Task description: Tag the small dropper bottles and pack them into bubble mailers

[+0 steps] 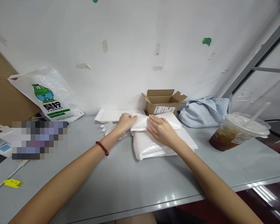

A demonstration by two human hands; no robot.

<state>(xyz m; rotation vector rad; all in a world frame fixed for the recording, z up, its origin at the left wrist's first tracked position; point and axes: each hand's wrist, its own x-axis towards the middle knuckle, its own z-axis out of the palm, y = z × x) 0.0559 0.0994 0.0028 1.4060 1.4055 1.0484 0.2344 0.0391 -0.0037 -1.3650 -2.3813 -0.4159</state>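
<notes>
Two white bubble mailers lie one over the other on the grey table, the upper bubble mailer (141, 122) overlapping the back of the lower bubble mailer (151, 148). My left hand (126, 122) grips the upper mailer's left edge, thumb on top and the other fingers mostly hidden. Flat on that same mailer rests my right hand (162, 129), its fingers stretched out and holding nothing. Small clear plastic pieces (107, 129) lie just left of the mailers, partly behind my left wrist. A stack of flat white mailers (110, 115) sits behind them.
An open cardboard box (161, 105) stands against the wall, beside a light blue cloth bundle (204, 112). A lidded drink cup (238, 130) with a straw is at the right. On the left are a white plastic bag (49, 96), a blurred-out device (38, 141) and a cable (17, 168).
</notes>
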